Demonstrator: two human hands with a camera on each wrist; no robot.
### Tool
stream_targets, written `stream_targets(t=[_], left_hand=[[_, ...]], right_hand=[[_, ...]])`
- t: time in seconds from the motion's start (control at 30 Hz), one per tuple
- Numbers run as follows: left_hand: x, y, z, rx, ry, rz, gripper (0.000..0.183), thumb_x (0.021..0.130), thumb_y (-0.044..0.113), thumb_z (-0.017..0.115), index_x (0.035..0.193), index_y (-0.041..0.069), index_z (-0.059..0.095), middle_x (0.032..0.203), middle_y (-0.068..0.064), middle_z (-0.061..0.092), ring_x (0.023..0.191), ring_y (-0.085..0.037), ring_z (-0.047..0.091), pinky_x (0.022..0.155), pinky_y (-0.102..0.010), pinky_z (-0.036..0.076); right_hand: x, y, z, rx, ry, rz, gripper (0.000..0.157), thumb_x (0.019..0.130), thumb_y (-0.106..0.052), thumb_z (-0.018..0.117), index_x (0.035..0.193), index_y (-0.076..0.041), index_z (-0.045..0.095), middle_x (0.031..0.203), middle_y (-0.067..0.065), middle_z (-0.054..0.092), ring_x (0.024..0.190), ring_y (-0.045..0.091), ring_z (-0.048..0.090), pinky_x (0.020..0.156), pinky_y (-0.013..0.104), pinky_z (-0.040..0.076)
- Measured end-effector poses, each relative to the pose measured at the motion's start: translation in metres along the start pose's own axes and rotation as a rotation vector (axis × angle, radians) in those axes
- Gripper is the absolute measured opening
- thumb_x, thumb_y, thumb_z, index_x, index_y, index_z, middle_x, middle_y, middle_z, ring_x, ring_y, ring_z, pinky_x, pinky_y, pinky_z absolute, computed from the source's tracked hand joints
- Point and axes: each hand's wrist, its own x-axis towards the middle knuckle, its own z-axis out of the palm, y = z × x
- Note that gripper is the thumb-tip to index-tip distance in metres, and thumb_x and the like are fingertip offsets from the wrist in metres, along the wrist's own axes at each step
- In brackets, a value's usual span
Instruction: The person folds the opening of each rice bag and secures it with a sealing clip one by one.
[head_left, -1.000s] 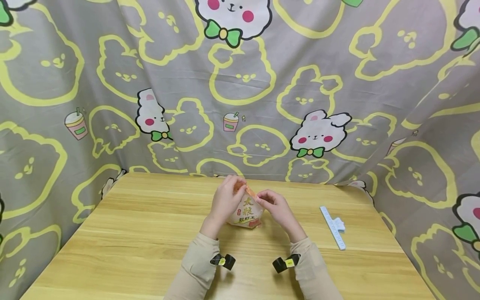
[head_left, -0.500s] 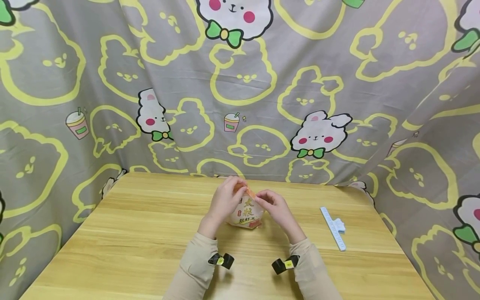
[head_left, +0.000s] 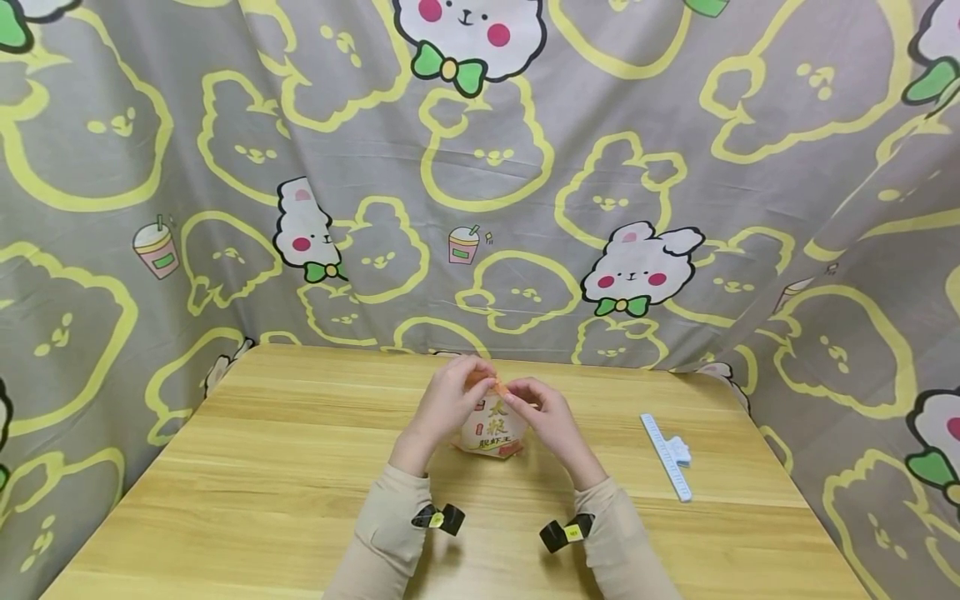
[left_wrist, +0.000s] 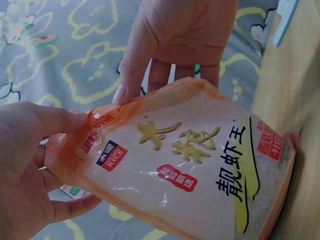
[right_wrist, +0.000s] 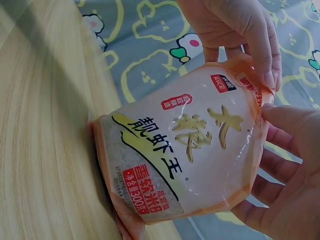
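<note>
Evidently, from my remote seat, the 太粮 rice bag (left_wrist: 177, 155) is held by its top so that it stands up facing the person, its base seemingly resting on the wooden table (head_left: 300, 467), toward the far edge and between the two arms. I see the left hand (head_left: 450, 398) pinching one side of the orange top edge, thumb in front and the other fingers behind; the right hand (head_left: 549, 408) mirrors it, thumb clamped close by on the same edge with its remaining fingers behind the film. Gripping there makes sense to me, since the thin rim gives way easily while the grain below likely steadies the base (whether the mouth is sealed, I cannot tell). Off to the right, well apart from the bag, lies a pale blue ruler-edged bag clip (head_left: 666, 458), perhaps left there to free both hands yet stay within easy reach. Each wrist camera (head_left: 450, 519) sits on the inner side of its sleeve, which I judge is meant to give me unblocked sight of the fingers.
</note>
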Motion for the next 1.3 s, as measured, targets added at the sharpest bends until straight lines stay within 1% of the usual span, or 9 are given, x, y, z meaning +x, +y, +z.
stream_targets(t=[0.27, 0.5, 0.57, 0.67, 0.73, 0.9, 1.0, 1.13, 1.3], left_hand=[[0.0, 0.001, -0.001, 0.008, -0.016, 0.007, 0.009, 0.093, 0.015, 0.067, 0.1, 0.011, 0.066, 0.097, -0.003, 0.066, 0.094, -0.019, 0.064, 0.084, -0.038, 0.055], [0.0, 0.003, -0.003, 0.008, -0.032, 0.005, 0.008, 0.092, 0.015, 0.068, 0.099, 0.011, 0.067, 0.097, -0.002, 0.066, 0.095, -0.019, 0.064, 0.085, -0.037, 0.056], [0.0, 0.003, -0.003, 0.004, -0.036, 0.001, 0.008, 0.092, 0.015, 0.068, 0.099, 0.011, 0.067, 0.097, -0.002, 0.066, 0.095, -0.019, 0.065, 0.085, -0.037, 0.056], [0.0, 0.003, -0.003, 0.005, -0.036, 0.005, 0.008, 0.092, 0.015, 0.068, 0.099, 0.012, 0.067, 0.096, -0.002, 0.066, 0.093, -0.018, 0.065, 0.084, -0.036, 0.056], [-0.001, 0.002, -0.003, 0.004, -0.038, 0.01, 0.007, 0.092, 0.014, 0.067, 0.099, 0.012, 0.067, 0.096, -0.002, 0.066, 0.092, -0.018, 0.065, 0.083, -0.036, 0.056], [-0.001, 0.002, -0.002, 0.006, -0.036, 0.016, 0.007, 0.092, 0.014, 0.067, 0.098, 0.011, 0.067, 0.095, -0.002, 0.066, 0.091, -0.017, 0.064, 0.081, -0.035, 0.056], [-0.001, 0.003, -0.002, 0.009, -0.036, 0.014, 0.007, 0.092, 0.014, 0.068, 0.098, 0.012, 0.067, 0.095, -0.002, 0.066, 0.092, -0.018, 0.064, 0.082, -0.037, 0.056], [0.0, 0.003, -0.002, 0.002, -0.04, 0.014, 0.007, 0.091, 0.015, 0.068, 0.098, 0.011, 0.067, 0.096, -0.002, 0.066, 0.095, -0.02, 0.064, 0.085, -0.039, 0.055], [0.0, 0.003, -0.003, -0.006, -0.045, 0.023, 0.008, 0.091, 0.015, 0.069, 0.098, 0.012, 0.067, 0.097, -0.002, 0.066, 0.096, -0.02, 0.064, 0.085, -0.04, 0.055]], right_hand=[[-0.001, -0.003, 0.001, 0.005, 0.009, -0.006, 0.022, 0.094, -0.021, 0.065, 0.111, -0.008, 0.069, 0.11, 0.011, 0.07, 0.101, 0.018, 0.063, 0.086, 0.028, 0.053], [-0.002, -0.007, 0.002, -0.008, 0.015, -0.02, 0.022, 0.094, -0.021, 0.066, 0.111, -0.008, 0.069, 0.11, 0.011, 0.07, 0.103, 0.022, 0.064, 0.087, 0.03, 0.054], [-0.003, -0.007, 0.003, -0.001, 0.02, -0.03, 0.023, 0.093, -0.02, 0.066, 0.112, -0.007, 0.069, 0.11, 0.012, 0.071, 0.103, 0.022, 0.065, 0.087, 0.03, 0.054], [-0.003, -0.009, 0.004, -0.001, 0.026, -0.028, 0.022, 0.093, -0.017, 0.066, 0.111, -0.006, 0.069, 0.108, 0.012, 0.071, 0.101, 0.022, 0.065, 0.084, 0.027, 0.054], [-0.004, -0.013, 0.004, -0.008, 0.027, -0.03, 0.021, 0.093, -0.014, 0.065, 0.112, -0.004, 0.069, 0.107, 0.015, 0.071, 0.1, 0.024, 0.065, 0.083, 0.026, 0.054], [-0.011, -0.036, 0.001, -0.044, 0.015, -0.04, 0.02, 0.093, -0.005, 0.063, 0.111, 0.003, 0.067, 0.106, 0.02, 0.07, 0.1, 0.031, 0.065, 0.082, 0.026, 0.054], [-0.015, -0.045, -0.001, -0.06, 0.011, -0.053, 0.019, 0.094, -0.004, 0.062, 0.11, 0.004, 0.067, 0.105, 0.02, 0.07, 0.098, 0.028, 0.066, 0.081, 0.024, 0.053], [-0.016, -0.048, -0.002, -0.076, 0.015, -0.062, 0.018, 0.094, -0.004, 0.061, 0.108, 0.004, 0.068, 0.104, 0.02, 0.07, 0.096, 0.025, 0.065, 0.08, 0.023, 0.052], [-0.016, -0.046, -0.001, -0.085, 0.024, -0.073, 0.017, 0.095, -0.005, 0.06, 0.107, 0.003, 0.068, 0.104, 0.019, 0.071, 0.096, 0.026, 0.064, 0.079, 0.022, 0.051]])
